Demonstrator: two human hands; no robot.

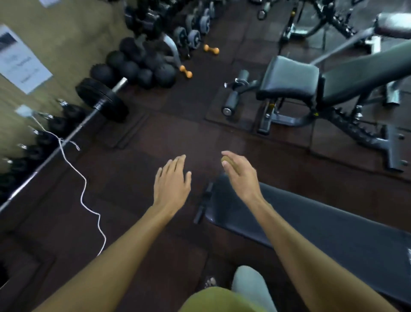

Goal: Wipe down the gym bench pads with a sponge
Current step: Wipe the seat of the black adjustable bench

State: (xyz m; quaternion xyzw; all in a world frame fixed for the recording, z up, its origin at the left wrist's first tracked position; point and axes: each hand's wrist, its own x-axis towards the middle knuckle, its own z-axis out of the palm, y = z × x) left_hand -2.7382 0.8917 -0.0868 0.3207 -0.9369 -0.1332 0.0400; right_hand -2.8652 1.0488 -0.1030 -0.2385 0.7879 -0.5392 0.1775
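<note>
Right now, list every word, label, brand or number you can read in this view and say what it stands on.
No text here can be read.
White paper sign on the wall, upper left: printed lines, too blurred to read.
Second paper at the top edge: cut off, nothing legible.
Flat bench pad: small pale mark at its right edge, too small to tell.
Weight plates and dumbbells: no legible numbers.

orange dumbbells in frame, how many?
2. One orange dumbbell lies on the floor beside the pile of black balls; the other lies farther back, near the grey dumbbell rack. More may be hidden behind the equipment.
</note>
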